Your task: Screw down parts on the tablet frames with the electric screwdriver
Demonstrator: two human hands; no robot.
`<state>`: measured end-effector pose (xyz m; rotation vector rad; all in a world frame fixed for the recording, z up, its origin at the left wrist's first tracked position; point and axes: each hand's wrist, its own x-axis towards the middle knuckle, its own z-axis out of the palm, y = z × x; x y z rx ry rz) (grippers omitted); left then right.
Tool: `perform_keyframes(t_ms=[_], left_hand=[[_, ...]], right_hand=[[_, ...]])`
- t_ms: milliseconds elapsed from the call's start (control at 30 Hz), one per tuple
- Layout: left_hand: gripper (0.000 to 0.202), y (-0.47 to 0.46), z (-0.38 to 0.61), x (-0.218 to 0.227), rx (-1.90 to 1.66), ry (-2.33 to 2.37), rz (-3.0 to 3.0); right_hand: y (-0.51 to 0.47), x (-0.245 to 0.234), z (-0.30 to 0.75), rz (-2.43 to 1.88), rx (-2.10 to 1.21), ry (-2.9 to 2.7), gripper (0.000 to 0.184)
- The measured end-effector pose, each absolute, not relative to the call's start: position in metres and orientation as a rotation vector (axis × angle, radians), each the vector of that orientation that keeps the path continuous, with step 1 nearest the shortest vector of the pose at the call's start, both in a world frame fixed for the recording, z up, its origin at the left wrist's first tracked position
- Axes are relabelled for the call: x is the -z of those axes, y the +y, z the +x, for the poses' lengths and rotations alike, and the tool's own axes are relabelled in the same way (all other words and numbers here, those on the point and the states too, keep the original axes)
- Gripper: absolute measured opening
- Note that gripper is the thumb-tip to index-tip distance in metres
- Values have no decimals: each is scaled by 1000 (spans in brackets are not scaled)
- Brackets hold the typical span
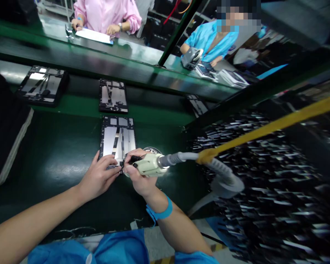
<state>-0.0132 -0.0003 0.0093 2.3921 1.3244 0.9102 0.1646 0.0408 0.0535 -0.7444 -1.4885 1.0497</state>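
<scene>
An opened tablet lies on the green bench, its metal inside and black frame facing up. My left hand grips its lower left end, with the fingers over the lower edge. In my right hand is a pale green electric screwdriver, held nearly level. Its tip is at the tablet's lower right part; my fingers hide the exact contact. A round dish of small metal pieces, perhaps screws, sits partly hidden behind the screwdriver. A grey cable leaves the tool's rear.
More opened tablets, one of them just beyond mine and another at left, lie along the bench. A yellow strap holds up the cable. Blurred stacked parts fill the right. Two people sit across the bench. A dark bulky object stands left.
</scene>
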Motion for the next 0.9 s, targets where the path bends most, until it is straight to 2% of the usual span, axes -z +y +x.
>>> perform_keyframes(t_ms=[167, 400, 600, 900], left_hand=[[24, 0, -14, -7, -923, 1315, 2421], [24, -1, -13, -6, -898, 1337, 2404], [24, -1, -14, -8, -897, 1329, 2403], [24, -1, -14, -6, -903, 1339, 2385]], right_hand=[[49, -62, 177, -724, -1010, -1424, 25], [92, -65, 218, -981, -646, -1135, 18], [101, -55, 220, -1047, -619, -1163, 13], [94, -56, 218, -1058, -643, -1195, 17]])
